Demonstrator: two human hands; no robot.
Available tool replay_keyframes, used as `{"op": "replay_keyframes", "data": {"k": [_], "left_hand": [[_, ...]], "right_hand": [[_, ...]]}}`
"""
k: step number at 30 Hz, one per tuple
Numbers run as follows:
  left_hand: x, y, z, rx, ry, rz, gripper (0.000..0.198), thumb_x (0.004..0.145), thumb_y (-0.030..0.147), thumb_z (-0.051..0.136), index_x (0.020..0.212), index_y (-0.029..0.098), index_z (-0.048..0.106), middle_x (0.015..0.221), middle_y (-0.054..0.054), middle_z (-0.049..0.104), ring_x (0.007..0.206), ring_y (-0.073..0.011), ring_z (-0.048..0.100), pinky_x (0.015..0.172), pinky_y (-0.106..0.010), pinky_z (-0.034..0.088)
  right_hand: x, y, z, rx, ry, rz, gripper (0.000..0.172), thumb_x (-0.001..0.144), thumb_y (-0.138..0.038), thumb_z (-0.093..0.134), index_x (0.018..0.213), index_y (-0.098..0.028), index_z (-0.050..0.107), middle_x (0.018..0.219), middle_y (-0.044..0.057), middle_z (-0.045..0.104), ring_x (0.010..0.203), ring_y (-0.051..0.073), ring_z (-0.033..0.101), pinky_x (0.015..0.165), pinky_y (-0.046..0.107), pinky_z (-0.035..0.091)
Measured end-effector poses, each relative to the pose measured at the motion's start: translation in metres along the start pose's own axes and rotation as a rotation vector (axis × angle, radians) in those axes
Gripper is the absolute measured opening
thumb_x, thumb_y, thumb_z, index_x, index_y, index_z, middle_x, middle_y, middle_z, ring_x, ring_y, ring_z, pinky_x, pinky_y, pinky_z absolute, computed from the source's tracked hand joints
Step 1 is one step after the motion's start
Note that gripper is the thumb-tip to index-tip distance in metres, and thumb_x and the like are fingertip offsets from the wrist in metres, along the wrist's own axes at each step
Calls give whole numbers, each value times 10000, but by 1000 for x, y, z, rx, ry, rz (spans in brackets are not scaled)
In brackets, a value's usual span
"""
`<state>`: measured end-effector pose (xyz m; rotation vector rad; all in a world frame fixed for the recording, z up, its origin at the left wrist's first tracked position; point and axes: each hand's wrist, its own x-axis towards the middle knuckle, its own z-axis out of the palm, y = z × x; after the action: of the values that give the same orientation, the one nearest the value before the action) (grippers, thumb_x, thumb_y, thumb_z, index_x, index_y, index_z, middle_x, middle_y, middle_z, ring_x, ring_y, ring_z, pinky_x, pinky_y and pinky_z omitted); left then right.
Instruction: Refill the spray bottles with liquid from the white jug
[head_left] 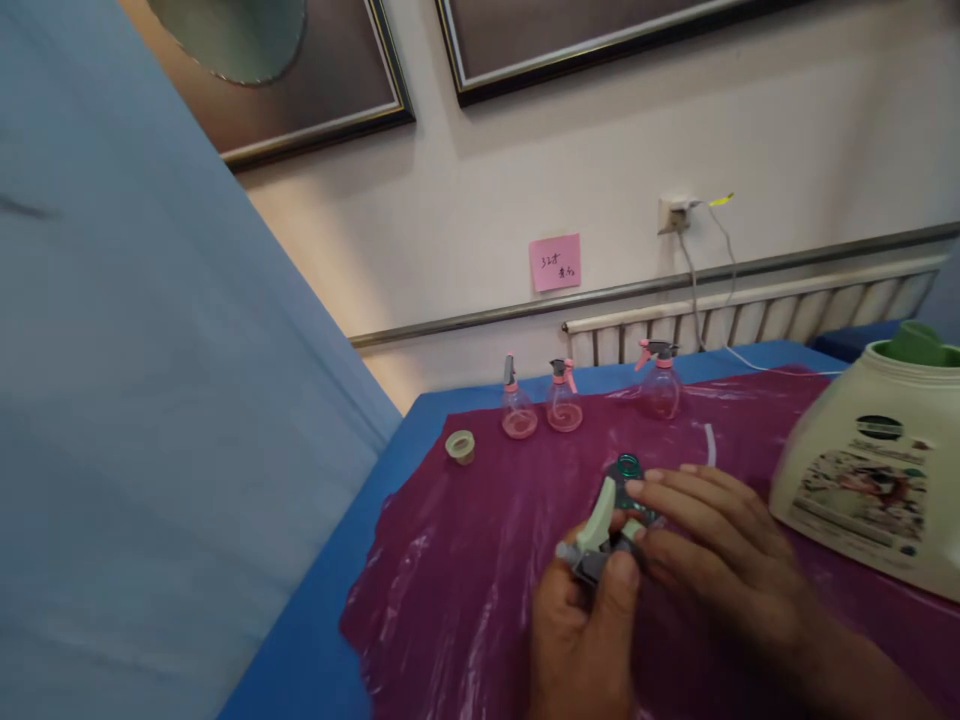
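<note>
sitting in the left hand (583,625), in front of the green bottle (628,466), the spray head (592,545) looks light and stiff, probably slippery if wet. thumb and fingers are wrapped around its grey body (591,567), likely the surest hold, since the pale trigger (601,506) should give when squeezed. the right hand (724,550) has its fingers outstretched by the collar (632,529); whether they grip it, i cannot tell. beyond, three clear spray bottles (565,412) stand on the purple sheet (450,560).
</note>
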<state>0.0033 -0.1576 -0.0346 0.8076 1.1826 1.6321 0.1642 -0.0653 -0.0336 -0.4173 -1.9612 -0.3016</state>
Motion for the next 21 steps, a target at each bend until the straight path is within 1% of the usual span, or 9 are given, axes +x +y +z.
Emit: {"op": "replay_keyframes", "data": {"k": [2,4,6,8,10,12,17,20,21], "left_hand": [[2,3,-25,65,105,5,613,885,653,885,1295,199,841,1294,-153,841,1246,-349,794,1095,-425,638],[10,12,-57,269,179,35,643,890,659,871,1326,188,834,1230,-153,856,1171,-349,819,1030,-435,672],[25,26,-93,539,281,204,576,946,581,834,1392,218,808,1314,-129,837,1288,-335,778,1128,-438,628],[43,38,-130,834,247,396,492,1005,482,759,1445,262,779,1472,-105,775,1408,-325,716,1252,-490,544],[62,45,-166,1126,124,537,468,1032,363,658,1481,269,752,1557,-99,724,1474,-317,671,1292,-528,508],[79,45,-196,1361,44,628,474,1024,282,587,1465,249,756,1569,-118,713,1473,-322,674,1269,-548,533],[101,29,-239,1690,-27,601,496,1007,268,547,1458,249,752,1542,-119,734,1384,-319,737,1173,-510,621],[104,25,-256,1736,-118,524,581,932,257,558,1484,246,739,1594,-107,697,1363,-326,751,1136,-493,651],[106,25,-262,1727,-102,519,600,901,256,570,1475,257,744,1607,-101,687,1373,-339,745,1142,-506,648]], "right_hand": [[1,-10,9,32,-37,-10,308,1042,-105,700,1303,-261,748,1523,59,740,1483,239,641,1339,479,435],[-3,-15,11,75,-56,-10,356,1042,-168,741,1387,-254,722,1519,65,742,1476,237,646,1331,469,451],[-14,-13,7,103,-64,22,392,1027,-200,770,1412,-243,708,1496,75,753,1445,241,669,1273,450,519],[-32,-6,-2,84,-84,75,368,1027,-209,759,1392,-238,720,1476,83,762,1396,250,700,1195,434,581],[-54,4,-12,19,-120,129,328,1047,-243,727,1375,-243,733,1455,81,772,1327,253,735,1134,427,612],[-78,13,-25,-52,-153,180,316,1064,-278,690,1376,-253,736,1427,74,782,1273,257,757,1099,437,627],[-126,33,-70,-179,-174,370,377,1036,-281,708,1410,-331,696,1458,71,758,1306,308,748,1087,524,647],[-134,43,-102,-275,-140,444,433,1020,-303,739,1446,-339,673,1411,90,772,1245,320,769,1048,530,663],[-133,46,-113,-299,-121,461,446,1019,-316,744,1458,-332,668,1380,95,779,1223,320,773,1035,524,667]]}}
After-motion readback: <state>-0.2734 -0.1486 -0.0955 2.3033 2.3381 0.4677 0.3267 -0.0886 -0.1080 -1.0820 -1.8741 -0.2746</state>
